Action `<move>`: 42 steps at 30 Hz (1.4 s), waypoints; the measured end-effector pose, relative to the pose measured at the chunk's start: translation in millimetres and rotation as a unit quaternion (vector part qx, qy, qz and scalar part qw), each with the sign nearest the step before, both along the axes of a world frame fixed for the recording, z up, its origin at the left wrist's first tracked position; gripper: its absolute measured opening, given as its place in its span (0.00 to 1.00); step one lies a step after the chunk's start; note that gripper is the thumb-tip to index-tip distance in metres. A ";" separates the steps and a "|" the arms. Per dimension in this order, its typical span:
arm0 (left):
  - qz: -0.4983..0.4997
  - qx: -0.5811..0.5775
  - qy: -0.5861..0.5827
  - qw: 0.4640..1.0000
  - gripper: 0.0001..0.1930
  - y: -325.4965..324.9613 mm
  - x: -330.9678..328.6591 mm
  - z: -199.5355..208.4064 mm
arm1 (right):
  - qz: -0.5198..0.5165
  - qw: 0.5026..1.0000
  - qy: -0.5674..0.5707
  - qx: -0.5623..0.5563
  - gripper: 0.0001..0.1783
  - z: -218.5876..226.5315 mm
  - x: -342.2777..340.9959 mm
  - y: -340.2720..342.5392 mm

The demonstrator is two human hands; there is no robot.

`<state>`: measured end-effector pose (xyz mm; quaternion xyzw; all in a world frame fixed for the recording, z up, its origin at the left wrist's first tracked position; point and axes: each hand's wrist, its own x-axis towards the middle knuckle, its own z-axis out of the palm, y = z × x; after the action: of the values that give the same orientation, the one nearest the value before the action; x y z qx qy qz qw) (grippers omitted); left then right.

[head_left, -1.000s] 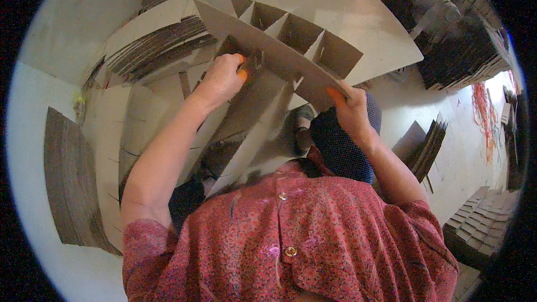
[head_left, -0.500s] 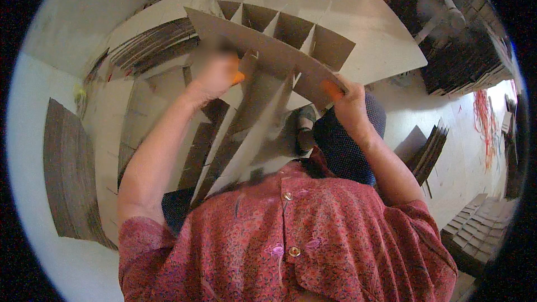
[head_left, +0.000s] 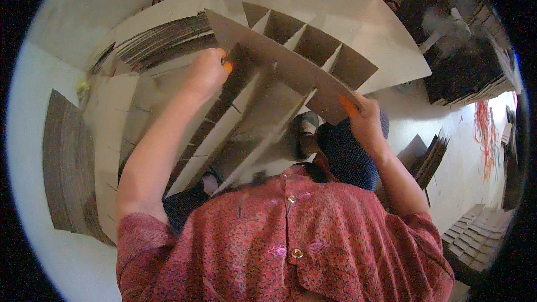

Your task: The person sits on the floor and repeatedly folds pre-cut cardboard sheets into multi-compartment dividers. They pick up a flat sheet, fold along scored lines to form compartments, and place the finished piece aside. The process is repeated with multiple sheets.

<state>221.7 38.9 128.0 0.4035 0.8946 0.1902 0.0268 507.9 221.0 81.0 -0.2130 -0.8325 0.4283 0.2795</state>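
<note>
A grid of slotted brown cardboard dividers is tilted in front of my chest. One long cross strip runs from upper left to lower right. Other strips pass through it, making pockets on its far side and reaching back toward my shirt. My right hand is closed on the right end of the cross strip, thumb at its edge. My left hand is curled shut at the leftmost strip, below the cross strip's upper left end; its grip is partly hidden. Orange covers show on fingers of both hands.
A pale table or board lies beyond the grid. Stacked cardboard strips stand at the back left, with another stack at far left. Dark cardboard piles fill the back right. A small cardboard bundle and red cords are at right.
The divider grid has shifted right in the view and slightly down. My left hand, blurred before, is now clearer and a little left of its earlier place. My right hand keeps its grip.
</note>
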 end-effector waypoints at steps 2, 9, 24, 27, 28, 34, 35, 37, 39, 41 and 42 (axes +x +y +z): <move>0.012 -0.003 0.020 1.000 0.09 -1.7 -14.6 -10.0 | 0.000 1.000 -0.003 -0.010 0.06 2.1 0.4 1.1; 0.010 0.006 0.055 0.998 0.09 -2.4 -7.1 -7.5 | 0.000 0.997 -0.076 0.019 0.08 16.7 8.2 0.2; 0.069 -0.006 0.308 0.949 0.24 -4.8 -118.4 7.6 | -0.012 0.999 -0.049 0.020 0.07 -37.7 -23.9 53.1; 0.044 -0.070 0.349 0.934 0.20 6.7 -153.0 -1.8 | -0.003 0.995 -0.008 0.097 0.07 -51.8 -26.3 73.8; 0.057 -0.091 0.301 0.947 0.18 16.1 -154.5 4.3 | -0.002 0.992 0.017 0.128 0.07 -56.2 -26.9 78.6; 0.052 0.051 0.165 0.984 0.10 3.3 -204.7 16.2 | -0.080 0.992 0.041 0.092 0.16 -40.4 -27.7 77.4; 0.050 0.062 0.113 0.990 0.10 -1.4 -208.1 21.8 | -0.098 0.986 0.068 0.119 0.18 -33.7 -26.9 76.0; 0.086 0.150 -0.088 0.981 0.12 -19.1 -209.9 27.3 | -0.130 0.969 0.121 0.169 0.21 -11.2 -26.2 68.2; 0.126 0.262 -0.201 0.936 0.12 -26.8 -194.1 31.1 | -0.093 0.974 0.163 0.125 0.21 11.0 -30.3 54.4; 0.093 0.221 0.017 0.971 0.11 -28.5 -165.0 45.2 | -0.047 0.980 0.159 0.108 0.20 40.6 -41.8 34.1; 0.070 0.197 0.123 0.970 0.11 -25.9 -143.1 52.4 | 0.009 0.984 0.175 -0.023 0.19 48.6 -46.7 23.5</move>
<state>78.6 13.0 180.4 0.3578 0.8620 0.3125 -0.1770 461.2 244.5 129.6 -0.1336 -0.7630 0.4801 0.4118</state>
